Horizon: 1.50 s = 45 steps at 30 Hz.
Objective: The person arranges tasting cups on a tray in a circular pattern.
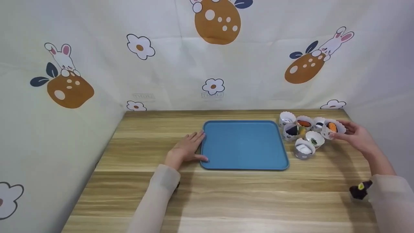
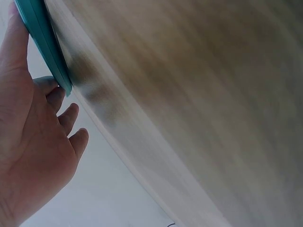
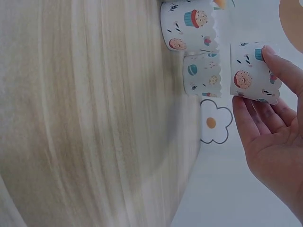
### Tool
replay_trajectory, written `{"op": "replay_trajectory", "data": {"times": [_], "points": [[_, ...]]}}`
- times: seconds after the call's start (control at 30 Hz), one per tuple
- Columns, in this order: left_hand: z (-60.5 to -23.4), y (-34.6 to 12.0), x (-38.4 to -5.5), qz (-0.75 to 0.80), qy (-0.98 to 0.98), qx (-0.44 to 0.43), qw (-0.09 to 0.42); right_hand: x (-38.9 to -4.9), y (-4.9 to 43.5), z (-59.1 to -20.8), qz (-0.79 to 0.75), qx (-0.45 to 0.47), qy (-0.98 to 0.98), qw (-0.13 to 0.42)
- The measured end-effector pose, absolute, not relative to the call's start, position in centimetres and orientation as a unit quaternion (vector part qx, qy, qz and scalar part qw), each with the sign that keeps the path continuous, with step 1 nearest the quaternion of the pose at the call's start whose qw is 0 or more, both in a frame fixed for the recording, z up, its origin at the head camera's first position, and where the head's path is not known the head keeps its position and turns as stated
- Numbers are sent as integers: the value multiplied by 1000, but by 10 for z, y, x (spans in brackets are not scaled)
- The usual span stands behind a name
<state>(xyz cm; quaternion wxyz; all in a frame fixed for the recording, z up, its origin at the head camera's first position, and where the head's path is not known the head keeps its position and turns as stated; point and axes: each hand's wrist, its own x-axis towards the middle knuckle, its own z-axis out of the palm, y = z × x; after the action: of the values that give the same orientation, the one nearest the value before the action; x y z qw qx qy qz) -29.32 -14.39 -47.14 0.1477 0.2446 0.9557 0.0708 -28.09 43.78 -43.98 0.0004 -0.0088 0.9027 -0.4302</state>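
My left hand (image 1: 186, 149) rests at the left edge of a blue rectangular tray (image 1: 244, 145), its fingers stretched along the rim and the thumb over the front left corner. In the left wrist view, fingertips (image 2: 54, 97) touch the tray's edge (image 2: 45, 40). My right hand (image 1: 357, 137) holds a scallop-edged paper baking cup (image 3: 253, 73) between thumb and fingers. The held cup is raised above the table and contains an orange piece (image 1: 332, 127). Close to its left stand several similar cups, including one with a green-topped filling (image 1: 314, 141) and one with a white filling (image 1: 303, 149).
More cups at the back right contain a red piece (image 1: 304, 123) and a dark piece (image 1: 292, 130). A dark object with a yellow patch (image 1: 358, 191) shows beside the right sleeve. Patterned cloth (image 1: 181, 71) hangs behind the wooden table (image 1: 226, 197).
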Motion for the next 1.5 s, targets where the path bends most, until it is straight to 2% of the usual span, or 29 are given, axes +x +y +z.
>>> {"op": "replay_trajectory", "data": {"times": [0.43, 1.5], "points": [[-471, -144, -293, 77, 955, 243, 151, -281, 425, -429, -479, -53, 876, -18], [-471, -145, -292, 80, 955, 245, 145, -297, 382, -416, -438, -50, 898, 5]]}}
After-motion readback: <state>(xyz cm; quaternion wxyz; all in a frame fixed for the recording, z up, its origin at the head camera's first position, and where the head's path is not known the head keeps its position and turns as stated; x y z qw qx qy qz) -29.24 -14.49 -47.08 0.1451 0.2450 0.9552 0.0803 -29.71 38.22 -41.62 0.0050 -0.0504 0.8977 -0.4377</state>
